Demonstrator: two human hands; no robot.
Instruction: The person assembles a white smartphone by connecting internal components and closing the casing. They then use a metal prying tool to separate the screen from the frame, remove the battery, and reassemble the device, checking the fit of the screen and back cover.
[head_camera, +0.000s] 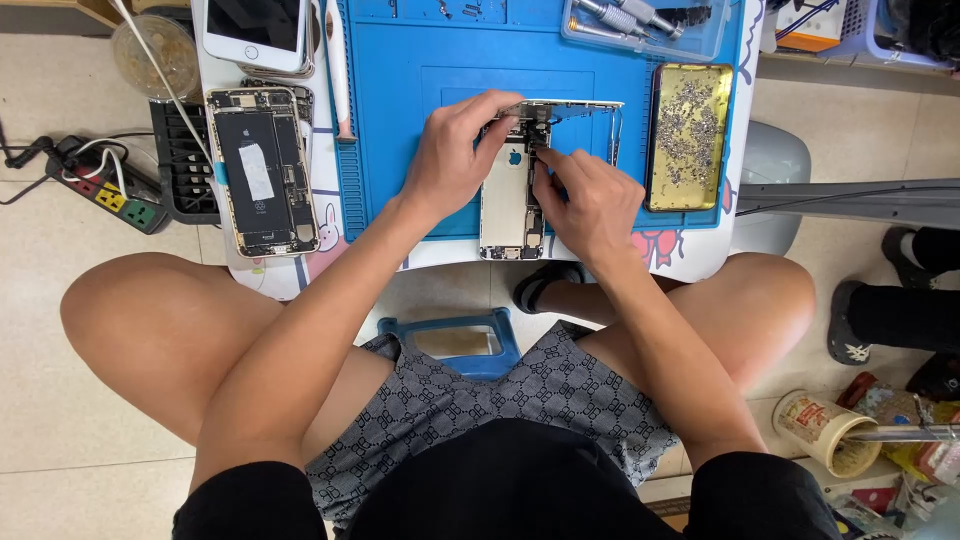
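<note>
An opened phone housing lies on the blue work mat, its inside facing up. My left hand grips the housing's upper left edge, thumb and fingers curled over it. My right hand rests on the housing's right side, with its fingertips pinched at the small parts near the top. A thin metal frame sticks out to the right behind my fingers. Whether the right fingers hold a part is hidden.
A second opened phone with a black battery lies at the left, a white phone above it. A gold tray of several tiny screws sits at the right. Tool box, power strip, paper cup.
</note>
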